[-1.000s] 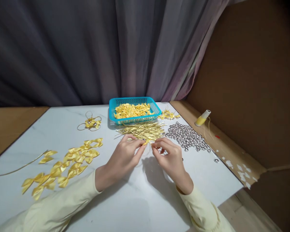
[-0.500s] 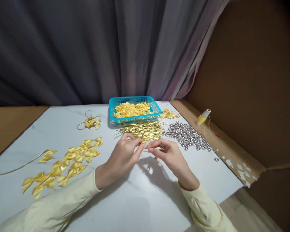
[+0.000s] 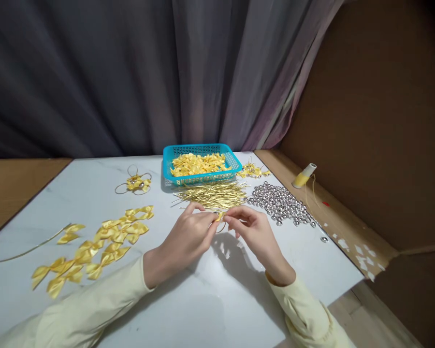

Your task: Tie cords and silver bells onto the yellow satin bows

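A dark grey curtain (image 3: 130, 72) hangs across the back, with a brown cardboard wall (image 3: 377, 121) on the right. In front of them lies a white table (image 3: 203, 299). A person in pale yellow sleeves reaches onto it with both hands, which meet near the middle. To the left, loose yellow bows (image 3: 105, 241) are scattered over the tabletop. At the far edge stands a blue basket (image 3: 166, 166) filled with more yellow bows. Just in front of the basket is a pile of thin gold ties (image 3: 213, 194), and to the right of that a heap of silver beads (image 3: 281, 204). The left hand (image 3: 184, 237) and the right hand (image 3: 255, 232) are both curled, fingertips pinched together. A spool (image 3: 303, 176) of yellow thread lies on the cardboard ledge at the right. Between the two sets of fingertips, just in front of the gold ties, is a small yellow bow (image 3: 219, 216), gripped from both sides above the table.
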A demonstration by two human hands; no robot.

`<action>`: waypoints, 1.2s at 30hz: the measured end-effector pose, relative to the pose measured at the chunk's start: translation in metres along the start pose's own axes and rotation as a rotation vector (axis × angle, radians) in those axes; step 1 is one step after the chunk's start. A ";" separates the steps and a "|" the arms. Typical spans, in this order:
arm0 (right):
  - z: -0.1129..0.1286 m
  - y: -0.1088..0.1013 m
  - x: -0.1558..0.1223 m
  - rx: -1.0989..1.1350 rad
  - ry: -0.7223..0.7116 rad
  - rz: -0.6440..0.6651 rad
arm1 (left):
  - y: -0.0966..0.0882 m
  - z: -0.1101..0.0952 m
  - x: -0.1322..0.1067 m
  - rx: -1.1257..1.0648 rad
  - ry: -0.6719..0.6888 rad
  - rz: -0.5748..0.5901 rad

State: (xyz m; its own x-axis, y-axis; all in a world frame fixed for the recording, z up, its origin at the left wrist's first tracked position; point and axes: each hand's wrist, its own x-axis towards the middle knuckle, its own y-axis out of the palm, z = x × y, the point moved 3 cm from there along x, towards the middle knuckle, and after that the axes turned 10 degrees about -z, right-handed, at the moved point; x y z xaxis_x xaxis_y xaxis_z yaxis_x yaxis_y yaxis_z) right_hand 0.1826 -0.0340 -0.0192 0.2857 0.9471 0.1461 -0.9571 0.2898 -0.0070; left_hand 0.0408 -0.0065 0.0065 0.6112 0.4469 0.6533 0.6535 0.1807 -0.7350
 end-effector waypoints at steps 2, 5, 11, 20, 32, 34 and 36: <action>0.000 -0.001 0.000 -0.017 -0.020 -0.020 | 0.000 -0.001 -0.001 -0.007 0.009 0.011; 0.000 -0.001 0.000 -0.055 -0.037 -0.037 | 0.001 -0.001 -0.002 -0.005 0.022 0.023; 0.000 -0.001 0.000 -0.103 -0.073 -0.059 | 0.000 -0.003 -0.001 0.004 0.066 0.031; -0.001 -0.002 0.002 -0.132 -0.057 -0.050 | 0.000 -0.002 -0.001 -0.013 0.075 0.009; -0.002 -0.002 0.001 -0.248 -0.176 -0.082 | 0.001 -0.004 -0.001 0.022 0.167 -0.034; -0.002 -0.002 0.001 -0.247 -0.161 -0.085 | 0.002 -0.003 -0.002 0.021 0.172 -0.049; -0.003 -0.002 0.001 -0.242 -0.142 -0.085 | 0.002 -0.003 -0.003 0.015 0.165 -0.084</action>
State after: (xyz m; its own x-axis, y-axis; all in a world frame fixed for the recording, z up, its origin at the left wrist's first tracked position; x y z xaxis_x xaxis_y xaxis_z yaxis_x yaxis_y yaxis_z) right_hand 0.1850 -0.0329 -0.0216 0.3385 0.8941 0.2934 -0.8855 0.4081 -0.2220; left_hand 0.0417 -0.0099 0.0032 0.6206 0.2802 0.7324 0.6995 0.2245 -0.6785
